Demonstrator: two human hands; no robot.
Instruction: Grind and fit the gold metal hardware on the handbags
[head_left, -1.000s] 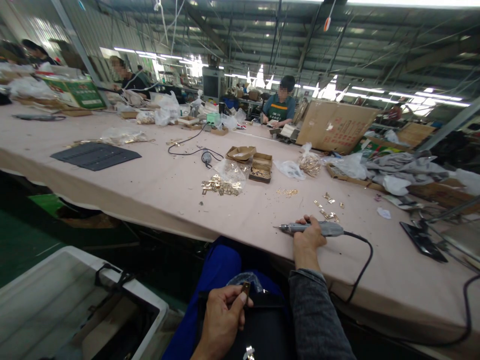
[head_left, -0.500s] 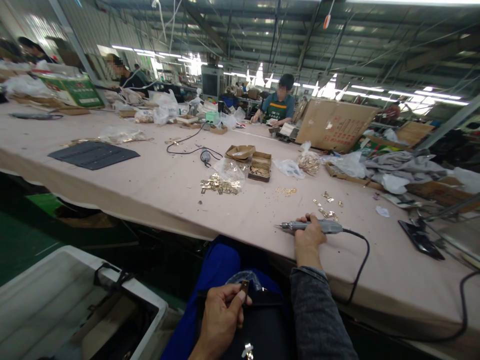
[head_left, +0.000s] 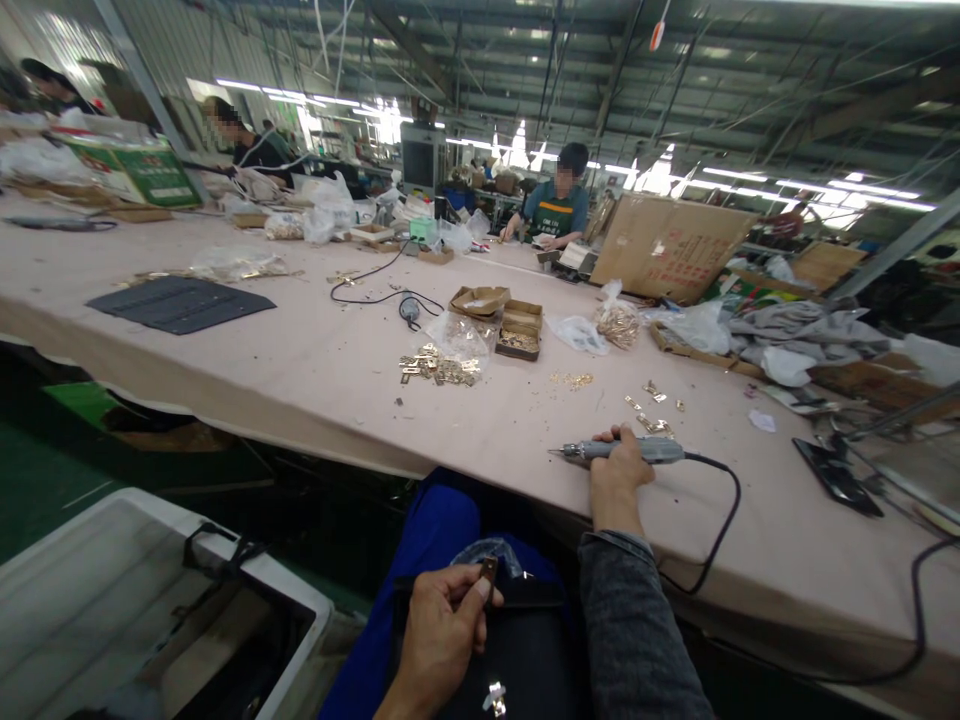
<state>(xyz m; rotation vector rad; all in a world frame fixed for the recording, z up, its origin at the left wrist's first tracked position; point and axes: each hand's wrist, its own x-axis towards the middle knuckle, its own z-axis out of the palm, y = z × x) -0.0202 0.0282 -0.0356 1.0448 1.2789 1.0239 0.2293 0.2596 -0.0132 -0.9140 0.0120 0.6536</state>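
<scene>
Gripping a grey corded screwdriver (head_left: 622, 451) that lies on the pink table (head_left: 315, 370), the right hand (head_left: 616, 478) has its fingers wrapped fully round the barrel, tip pointing to nine o'clock. Over the last second almost nothing has shifted: tool and hand sit where they were, so the work looks paused. At seven o'clock from it, the left hand (head_left: 442, 630) pinches a small brass fitting (head_left: 489, 572) between thumb and fingertips, above a black bag (head_left: 517, 650) on the lap. Loose gold hardware (head_left: 439, 368) lies at eleven o'clock.

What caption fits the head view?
Right hand grips a corded power tool on the table; left hand pinches a small clasp.
</scene>
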